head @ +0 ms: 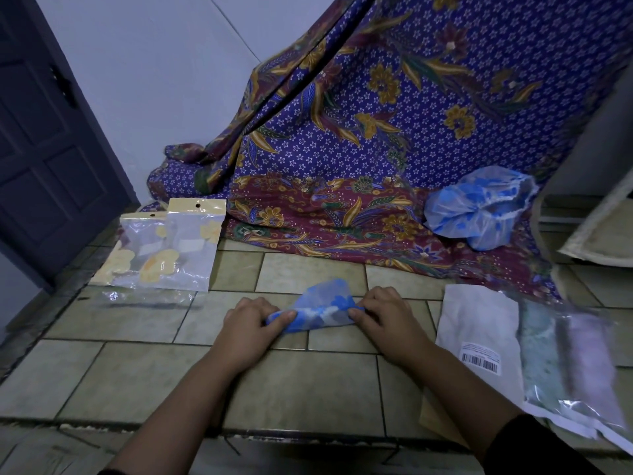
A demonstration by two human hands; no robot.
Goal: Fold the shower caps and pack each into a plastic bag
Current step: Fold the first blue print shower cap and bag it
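Note:
A blue-and-white patterned shower cap [325, 308], partly folded into a narrow strip, lies on the tiled surface [144, 375] in the middle. My left hand [250, 320] pinches its left end with thumb and fingers. At the strip's right end, my right hand [383, 313] pinches the cap the same way. A loose heap of more blue shower caps [479, 205] sits on the patterned cloth at the back right. Clear plastic bags with yellow flower print [164, 248] lie at the left.
A purple and maroon batik cloth [359, 138] drapes down the back and onto the tiles. A white packet with a barcode [479, 337] and a clear bag holding pale material [568, 361] lie at the right. A dark door [44, 132] stands at the left.

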